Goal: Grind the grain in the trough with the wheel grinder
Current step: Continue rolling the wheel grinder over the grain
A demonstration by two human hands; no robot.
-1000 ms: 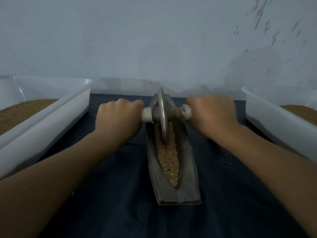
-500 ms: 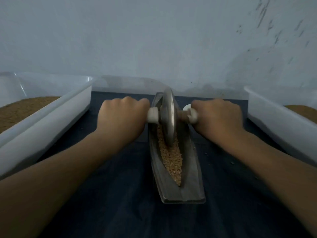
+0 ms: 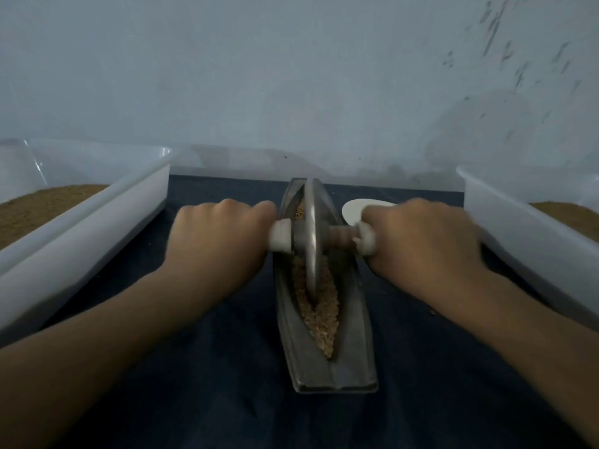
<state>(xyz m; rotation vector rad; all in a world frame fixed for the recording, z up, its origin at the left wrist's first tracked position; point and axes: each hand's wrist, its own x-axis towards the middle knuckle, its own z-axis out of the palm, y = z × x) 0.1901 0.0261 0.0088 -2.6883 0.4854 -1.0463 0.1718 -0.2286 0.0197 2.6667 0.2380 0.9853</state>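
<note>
A long grey boat-shaped trough lies on a dark cloth, pointing away from me. Tan grain fills its groove. A metal wheel grinder stands upright in the groove, around the trough's middle, on an axle with white handle ends. My left hand grips the left handle and my right hand grips the right handle. The handles are mostly hidden inside my fists.
A white plastic tub with brown grain stands at the left, another white tub with grain at the right. A small white disc lies on the cloth behind my right hand. A pale wall rises just beyond the cloth.
The wheel has rolled toward me along the groove, from the far end to about the middle. Both hands came back with it, uncovering the white disc.
</note>
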